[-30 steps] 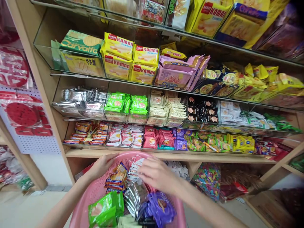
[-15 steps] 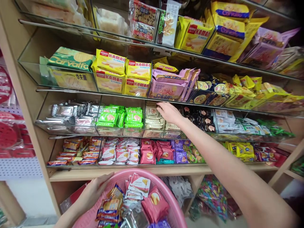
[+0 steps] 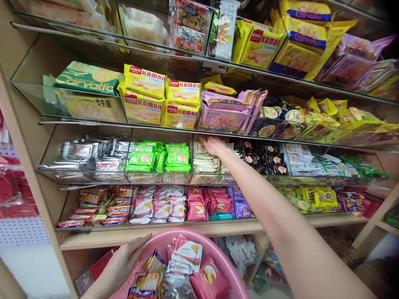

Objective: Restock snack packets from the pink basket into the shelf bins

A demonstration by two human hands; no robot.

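Reaching with right hand (image 3: 215, 146) to cream packets (image 3: 205, 164) on glass-fronted shelf (image 3: 158, 178), between green packets (image 3: 141, 158) and black packets (image 3: 271, 155), with fingers partly hidden there; cannot tell whether gripping. Resting left hand (image 3: 126, 256) on rim of pink basket (image 3: 218, 250) with fingers extended; cannot tell whether grasping. Noted inside basket: white-and-red packets (image 3: 183, 257), red packet (image 3: 210, 278), orange-and-blue packets (image 3: 145, 284).

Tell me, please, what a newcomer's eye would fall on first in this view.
Probably the pink basket at the bottom middle, with wrapped snacks inside and the left hand at its left edge. Next might come the right hand, in among the cream packets near the centre, just right of the bright green packets.
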